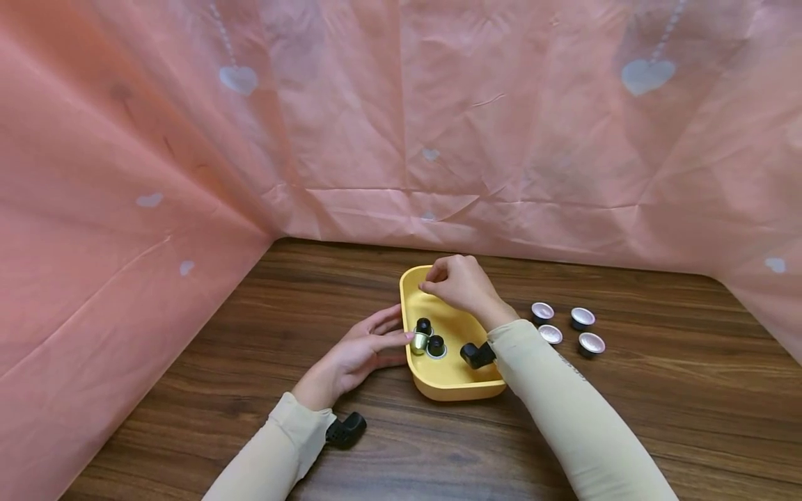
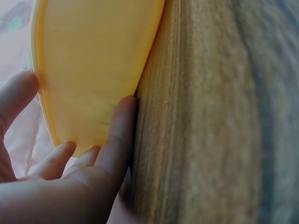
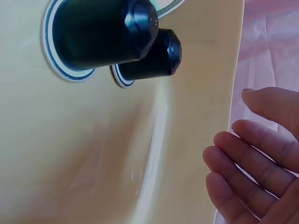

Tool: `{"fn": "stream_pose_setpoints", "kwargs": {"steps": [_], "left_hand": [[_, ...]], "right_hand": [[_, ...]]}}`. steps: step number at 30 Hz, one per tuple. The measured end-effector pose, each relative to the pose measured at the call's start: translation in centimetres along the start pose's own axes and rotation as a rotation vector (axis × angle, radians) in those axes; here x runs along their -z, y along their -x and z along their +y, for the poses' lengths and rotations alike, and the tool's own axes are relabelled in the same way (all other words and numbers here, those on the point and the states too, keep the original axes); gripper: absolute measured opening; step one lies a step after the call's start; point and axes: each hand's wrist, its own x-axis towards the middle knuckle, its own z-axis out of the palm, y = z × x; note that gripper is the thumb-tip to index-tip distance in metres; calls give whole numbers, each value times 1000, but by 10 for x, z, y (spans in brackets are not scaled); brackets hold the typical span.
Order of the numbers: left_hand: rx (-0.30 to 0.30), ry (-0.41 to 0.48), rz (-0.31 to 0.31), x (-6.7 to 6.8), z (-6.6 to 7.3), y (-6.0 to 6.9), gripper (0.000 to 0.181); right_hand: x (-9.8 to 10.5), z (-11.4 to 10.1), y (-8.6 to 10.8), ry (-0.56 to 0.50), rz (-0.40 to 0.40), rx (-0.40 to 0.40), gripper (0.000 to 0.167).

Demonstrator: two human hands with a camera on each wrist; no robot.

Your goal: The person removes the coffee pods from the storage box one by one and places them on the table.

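A yellow tray [image 1: 460, 393] stands on the table between my hands. My left hand [image 1: 360, 351] rests against its left side, the fingers fairly straight on the outer wall and the thumb at the rim. In the tray, two black coffee capsules [image 1: 436, 346] stand upside down beside a pale gold-green capsule [image 1: 419, 343]. My right hand [image 1: 464, 285] is above the far part of the tray. Its fingers [image 3: 250, 161] are loosely bent and hold nothing in the right wrist view, the thumb apart from them.
Several dark capsules with light foil lids [image 1: 583, 318] stand lid up on the table, right of the tray. The wooden table [image 1: 301, 299] ends at a pink cloth [image 1: 401, 125] with white hearts behind and at the sides.
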Motion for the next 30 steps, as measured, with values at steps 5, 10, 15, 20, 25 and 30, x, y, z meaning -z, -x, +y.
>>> {"fn": "stream_pose_setpoints", "kwargs": {"steps": [5,10,15,20,25,30], "left_hand": [[-3,5,-7,-1,0,0,77],[-5,4,-3,0,2,0,77],[-3,5,-5,0,0,1,76],[-8,5,-2,0,0,1,76],[-11,4,-5,1,0,0,77],[-8,4,2,1,-1,1,76]], "right_hand": [[7,1,2,52,7,8,20],[14,5,2,158,33,23,23],[9,8,1,246,10,45,23],[7,7,1,255,-3,57,22],[6,4,2,229,-22,42,25],[3,2,2,206,-96,63,31]]}}
